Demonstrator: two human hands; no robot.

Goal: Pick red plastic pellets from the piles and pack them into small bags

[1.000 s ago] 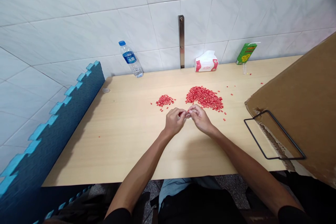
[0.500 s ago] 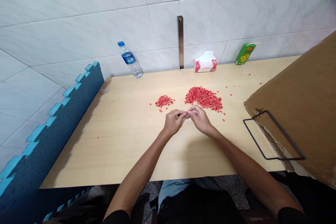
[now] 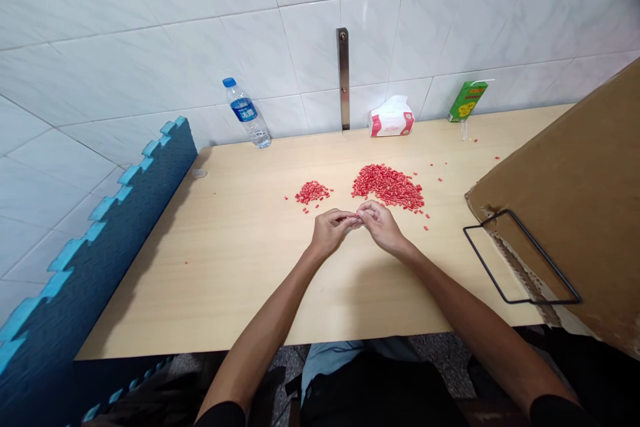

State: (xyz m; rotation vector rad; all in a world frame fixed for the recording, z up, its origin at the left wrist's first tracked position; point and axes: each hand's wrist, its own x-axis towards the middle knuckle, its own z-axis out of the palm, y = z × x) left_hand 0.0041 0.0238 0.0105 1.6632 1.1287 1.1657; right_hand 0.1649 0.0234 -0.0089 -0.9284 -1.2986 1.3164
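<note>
My left hand (image 3: 331, 229) and my right hand (image 3: 380, 223) meet fingertip to fingertip just above the table. Both are closed in a pinch around a small red piece (image 3: 356, 215), mostly covered by the fingers. Something pale shows beneath the fingertips, too small to name. Right behind my right hand lies a large pile of small red pieces (image 3: 387, 185), like short tubes. A smaller pile of the same red pieces (image 3: 312, 191) lies beyond my left hand.
On the wooden table (image 3: 225, 280), a water bottle (image 3: 246, 113), a tissue pack (image 3: 392, 119) and a green drink carton (image 3: 467, 101) stand along the tiled wall. Blue foam mat (image 3: 125, 227) edges the left. A cardboard box (image 3: 565, 207) with a black wire frame (image 3: 525, 240) is at right.
My hands stay together in nearly the same place, with only a slight shift of the fingers. The piles look the same.
</note>
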